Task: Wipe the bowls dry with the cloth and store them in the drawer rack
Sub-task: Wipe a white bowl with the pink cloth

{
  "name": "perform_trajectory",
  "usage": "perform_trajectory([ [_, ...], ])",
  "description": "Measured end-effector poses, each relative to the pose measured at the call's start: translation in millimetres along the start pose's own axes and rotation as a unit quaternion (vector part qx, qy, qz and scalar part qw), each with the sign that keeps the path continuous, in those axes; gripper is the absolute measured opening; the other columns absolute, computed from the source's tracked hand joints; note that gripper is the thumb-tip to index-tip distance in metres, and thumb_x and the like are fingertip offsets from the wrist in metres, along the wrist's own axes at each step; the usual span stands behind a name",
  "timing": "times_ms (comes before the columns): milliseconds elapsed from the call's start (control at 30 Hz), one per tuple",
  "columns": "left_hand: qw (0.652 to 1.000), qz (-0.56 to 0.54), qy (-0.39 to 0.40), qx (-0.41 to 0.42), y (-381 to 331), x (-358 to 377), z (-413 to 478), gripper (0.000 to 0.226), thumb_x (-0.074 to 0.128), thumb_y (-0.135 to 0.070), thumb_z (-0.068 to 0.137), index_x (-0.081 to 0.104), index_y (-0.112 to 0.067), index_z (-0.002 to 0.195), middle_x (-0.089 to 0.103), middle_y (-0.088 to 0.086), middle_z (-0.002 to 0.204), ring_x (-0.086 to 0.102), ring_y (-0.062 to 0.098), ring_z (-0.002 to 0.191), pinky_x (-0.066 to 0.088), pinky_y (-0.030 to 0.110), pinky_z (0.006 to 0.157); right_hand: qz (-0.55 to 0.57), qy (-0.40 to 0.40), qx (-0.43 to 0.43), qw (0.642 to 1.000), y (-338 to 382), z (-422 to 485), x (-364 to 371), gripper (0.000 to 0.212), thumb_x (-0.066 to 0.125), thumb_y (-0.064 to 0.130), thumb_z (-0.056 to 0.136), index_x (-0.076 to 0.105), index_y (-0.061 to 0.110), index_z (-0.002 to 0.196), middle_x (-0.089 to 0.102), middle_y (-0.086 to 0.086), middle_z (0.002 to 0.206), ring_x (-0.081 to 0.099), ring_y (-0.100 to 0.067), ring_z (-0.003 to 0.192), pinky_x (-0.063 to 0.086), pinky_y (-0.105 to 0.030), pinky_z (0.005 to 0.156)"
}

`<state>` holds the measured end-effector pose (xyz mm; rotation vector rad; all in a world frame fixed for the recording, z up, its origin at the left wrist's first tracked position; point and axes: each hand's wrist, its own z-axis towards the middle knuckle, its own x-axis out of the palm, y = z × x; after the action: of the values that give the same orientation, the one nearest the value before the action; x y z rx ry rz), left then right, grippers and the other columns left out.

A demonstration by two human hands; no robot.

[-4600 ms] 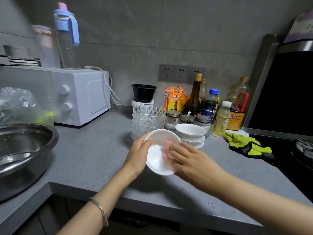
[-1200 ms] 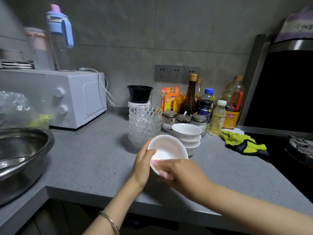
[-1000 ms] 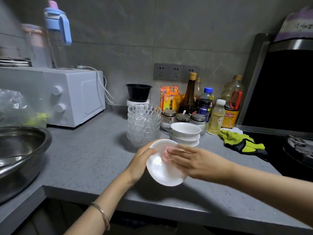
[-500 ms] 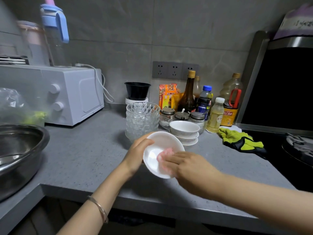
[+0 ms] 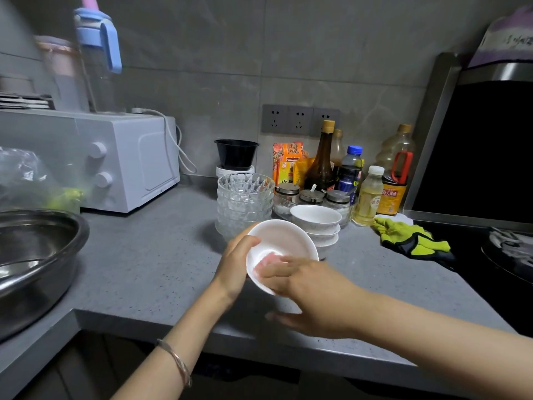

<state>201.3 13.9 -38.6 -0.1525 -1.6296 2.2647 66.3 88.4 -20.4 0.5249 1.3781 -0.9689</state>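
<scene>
left hand [image 5: 235,264] cups bowl [image 5: 281,238], right hand [image 5: 311,295] pinches cloth [image 5: 266,262]

The blurred right hand [image 5: 305,287] hides most of the cloth [image 5: 266,262]; the metal basin [image 5: 72,223] runs off the left edge.

1 thin silver bangle [image 5: 176,361] sits above the left hand [image 5: 235,267]; both forearms are bare.

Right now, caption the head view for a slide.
Left hand holds a white bowl over the counter; right hand holds a pink cloth inside it.
</scene>
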Motion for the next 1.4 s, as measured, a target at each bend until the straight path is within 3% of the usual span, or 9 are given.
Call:
perform_trajectory([
  [133,1.000,0.000,0.011,-0.028,0.1,-2.7,-2.2,0.034,0.037,-0.002,0.094,0.064,-0.017,0.082,0.069,-0.015,0.064,0.063,0.002,0.071,0.047,0.009,0.063,-0.036,-0.010,0.024,0.999,-10.7,0.5,12.2,0.070,0.039,0.058,0.086,0.054,0.007,0.131,0.048,-0.008,0.142,0.044,-0.025,0.132,0.017,-0.037,0.115],
  [300,0.999,0.010,-0.021,-0.023,3.2,-6.6,-0.7,0.034,0.038,-0.005,0.095,0.066,-0.024,0.088,0.068,-0.008,0.083,0.061,0.005,0.075,0.048,0.010,0.065,-0.122,0.023,0.038,0.991,-13.5,0.1,-4.9,0.060,0.063,0.059,0.077,0.067,0.013,0.115,0.066,-0.001,0.120,0.060,-0.019,0.113,0.038,-0.029,0.105],
  [433,0.999,0.012,-0.026,-0.029,-1.1,-6.4,-2.3,0.033,0.038,-0.004,0.094,0.066,-0.020,0.085,0.067,-0.009,0.077,0.061,-0.002,0.066,0.046,0.008,0.061,0.071,0.066,-0.008,0.995,-21.2,-5.9,-28.6,0.034,0.057,0.036,0.092,0.059,0.012,0.115,0.060,-0.001,0.123,0.051,-0.020,0.114,0.039,-0.035,0.098],
  [567,0.995,-0.029,-0.029,-0.088,-4.4,-9.0,-2.1,0.031,0.039,-0.011,0.095,0.065,-0.017,0.079,0.067,-0.006,0.064,0.062,0.005,0.061,0.047,0.013,0.054,0.227,0.060,0.035,0.971,-24.2,-10.4,-48.0,0.037,0.046,0.029,0.097,0.057,0.015,0.129,0.046,0.009,0.142,0.038,0.003,0.125,0.025,-0.003,0.103],
  [767,0.986,-0.067,-0.054,-0.139,-5.8,-8.9,-2.8,0.022,0.050,-0.030,0.084,0.067,-0.016,0.087,0.069,0.008,0.081,0.062,0.024,0.080,0.044,0.029,0.069,0.122,-0.168,0.134,0.969,-17.0,-16.0,-37.2,0.035,0.048,0.030,0.097,0.055,0.025,0.131,0.055,0.010,0.135,0.050,-0.008,0.120,0.027,-0.010,0.098],
  [900,0.980,-0.083,-0.083,-0.160,-6.0,-11.3,1.1,0.026,0.042,-0.022,0.093,0.064,-0.015,0.080,0.068,0.000,0.060,0.059,0.020,0.067,0.043,0.027,0.059,0.129,-0.172,0.059,0.975,0.3,-25.7,-21.3,0.050,0.031,0.052,0.097,0.060,0.024,0.127,0.060,0.010,0.128,0.052,-0.003,0.115,0.034,-0.011,0.096],
  [1067,0.972,-0.088,-0.067,-0.208,-2.8,-5.3,-0.6,0.025,0.042,-0.026,0.091,0.062,-0.012,0.091,0.065,0.009,0.078,0.059,0.022,0.074,0.046,0.029,0.063,0.209,-0.239,0.101,0.943,-6.1,-13.1,-15.4,0.039,0.041,0.048,0.092,0.067,0.019,0.092,0.065,0.008,0.089,0.054,-0.008,0.083,0.045,-0.033,0.073],
  [1267,0.966,-0.080,-0.041,-0.244,-5.4,-2.0,2.8,0.034,0.044,-0.031,0.087,0.064,-0.007,0.101,0.066,0.014,0.086,0.061,0.027,0.077,0.048,0.033,0.070,0.082,-0.236,0.030,0.968,8.5,-4.1,-9.4,0.039,0.038,0.043,0.097,0.059,0.017,0.115,0.062,0.001,0.093,0.053,-0.017,0.083,0.041,-0.031,0.075],
  [1400,0.965,-0.084,-0.037,-0.246,-7.3,-3.8,4.0,0.026,0.045,-0.030,0.088,0.063,-0.011,0.091,0.063,0.009,0.076,0.057,0.023,0.069,0.045,0.030,0.064,0.021,-0.267,0.051,0.962,2.6,-2.5,-3.6,0.042,0.044,0.054,0.093,0.064,0.018,0.100,0.057,0.002,0.078,0.050,-0.019,0.072,0.038,-0.029,0.065],
])
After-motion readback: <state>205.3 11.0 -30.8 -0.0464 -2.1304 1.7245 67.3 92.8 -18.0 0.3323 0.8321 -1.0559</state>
